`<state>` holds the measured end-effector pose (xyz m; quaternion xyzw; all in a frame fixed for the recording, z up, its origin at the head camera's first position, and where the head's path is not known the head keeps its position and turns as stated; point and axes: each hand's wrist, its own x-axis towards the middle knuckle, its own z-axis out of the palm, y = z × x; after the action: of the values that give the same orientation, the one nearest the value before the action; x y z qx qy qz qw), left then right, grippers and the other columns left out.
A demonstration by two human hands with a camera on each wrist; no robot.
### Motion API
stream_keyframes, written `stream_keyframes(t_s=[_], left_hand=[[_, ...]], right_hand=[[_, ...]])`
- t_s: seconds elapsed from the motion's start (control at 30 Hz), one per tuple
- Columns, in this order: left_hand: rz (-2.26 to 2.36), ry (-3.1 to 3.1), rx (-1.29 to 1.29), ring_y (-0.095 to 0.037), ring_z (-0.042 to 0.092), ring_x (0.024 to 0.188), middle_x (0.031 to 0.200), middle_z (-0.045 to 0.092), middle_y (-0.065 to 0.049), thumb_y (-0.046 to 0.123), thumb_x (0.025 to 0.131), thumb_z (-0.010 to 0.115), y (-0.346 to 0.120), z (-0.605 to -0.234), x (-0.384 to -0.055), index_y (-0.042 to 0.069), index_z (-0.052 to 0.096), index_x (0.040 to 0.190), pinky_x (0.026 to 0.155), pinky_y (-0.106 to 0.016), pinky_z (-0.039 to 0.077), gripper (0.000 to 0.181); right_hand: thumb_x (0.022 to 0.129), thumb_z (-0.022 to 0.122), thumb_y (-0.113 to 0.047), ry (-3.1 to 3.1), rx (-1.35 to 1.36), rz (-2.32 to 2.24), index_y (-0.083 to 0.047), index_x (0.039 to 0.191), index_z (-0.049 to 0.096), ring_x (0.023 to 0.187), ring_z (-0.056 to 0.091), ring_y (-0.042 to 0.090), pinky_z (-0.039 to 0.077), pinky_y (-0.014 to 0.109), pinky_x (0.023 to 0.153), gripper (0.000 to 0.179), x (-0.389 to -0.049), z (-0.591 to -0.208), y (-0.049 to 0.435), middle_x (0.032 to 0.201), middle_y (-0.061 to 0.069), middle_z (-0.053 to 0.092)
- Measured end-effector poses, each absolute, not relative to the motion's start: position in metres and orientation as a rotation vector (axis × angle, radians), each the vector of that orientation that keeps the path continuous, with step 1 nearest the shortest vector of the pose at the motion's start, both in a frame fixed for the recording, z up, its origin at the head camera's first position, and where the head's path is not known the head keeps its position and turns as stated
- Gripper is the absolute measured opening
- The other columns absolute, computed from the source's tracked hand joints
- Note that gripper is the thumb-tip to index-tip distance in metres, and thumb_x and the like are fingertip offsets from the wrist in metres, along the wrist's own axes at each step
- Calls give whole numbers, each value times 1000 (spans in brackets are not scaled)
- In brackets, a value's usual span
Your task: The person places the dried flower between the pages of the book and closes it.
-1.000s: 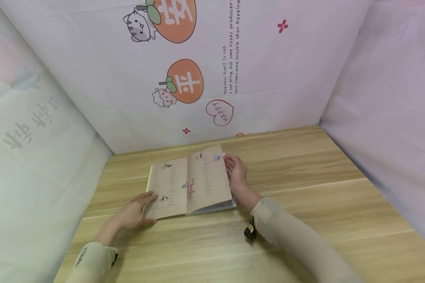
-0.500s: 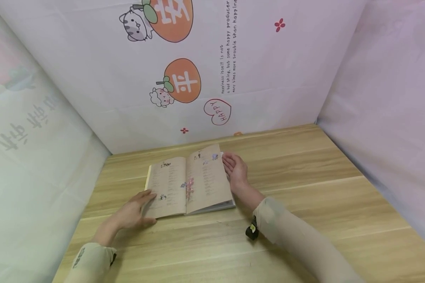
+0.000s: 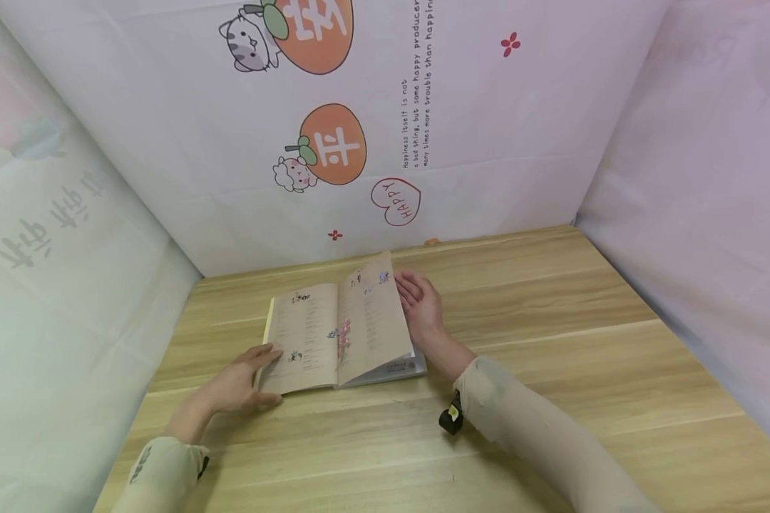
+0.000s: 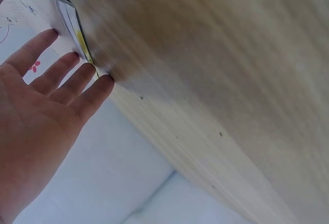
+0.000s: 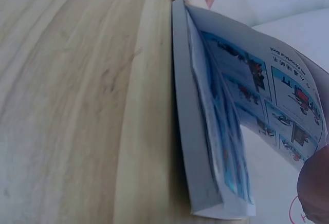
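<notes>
On the table (image 3: pixel 359 449), the open book (image 3: pixel 314 317) spreads sideways, fold (image 3: pixel 338 313) pointing forward.

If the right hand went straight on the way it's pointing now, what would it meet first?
Most likely the raised beige paper page with small printed figures, close by the bare right hand; they may already touch, as depth is unclear.

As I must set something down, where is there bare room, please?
The wooden table is bare between right sleeve and right backdrop, and between right sleeve and left sleeve, nearer than the open book. Crowded: the book, left hand at one edge, right hand by the raised page.
</notes>
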<state>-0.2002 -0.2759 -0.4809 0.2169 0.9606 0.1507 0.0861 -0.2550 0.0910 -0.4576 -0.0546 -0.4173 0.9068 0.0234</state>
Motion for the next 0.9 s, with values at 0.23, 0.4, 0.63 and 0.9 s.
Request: stream_keyframes(t_s=[0.23, 0.4, 0.63, 0.9], left_hand=[[455, 2860, 627, -50, 36, 142, 159, 33, -24, 55, 80, 76, -277, -481, -201, 7, 45, 150, 112, -65, 36, 91], [466, 2861, 629, -51, 35, 142, 158, 34, -24, 60, 86, 68, -277, -479, -200, 5, 46, 148, 111, -66, 36, 86], [474, 2863, 640, -53, 35, 141, 156, 35, -29, 52, 94, 62, -277, -469, -201, 3, 49, 145, 109, -69, 36, 72], [481, 2871, 641, -54, 35, 141, 155, 35, -31, 53, 95, 60, -275, -457, -202, 1, 50, 144, 109, -70, 35, 72]], right_hand=[[105, 36, -30, -1222, -189, 2860, 1, 139, 47, 139, 48, 29, 35, 38, 121, 47, -255, -452, 84, 152, 22, 45], [105, 35, -31, -1186, -173, 2874, 0, 139, 47, 141, 47, 31, 34, 40, 121, 47, -253, -448, 79, 152, 22, 46], [105, 30, -37, -1163, -50, 2937, -1, 144, 41, 145, 40, 31, 28, 40, 125, 54, -250, -444, 79, 158, 22, 38], [104, 26, -45, -1118, 68, 2969, -2, 146, 37, 147, 36, 32, 24, 41, 127, 61, -250, -438, 78, 157, 22, 39]])
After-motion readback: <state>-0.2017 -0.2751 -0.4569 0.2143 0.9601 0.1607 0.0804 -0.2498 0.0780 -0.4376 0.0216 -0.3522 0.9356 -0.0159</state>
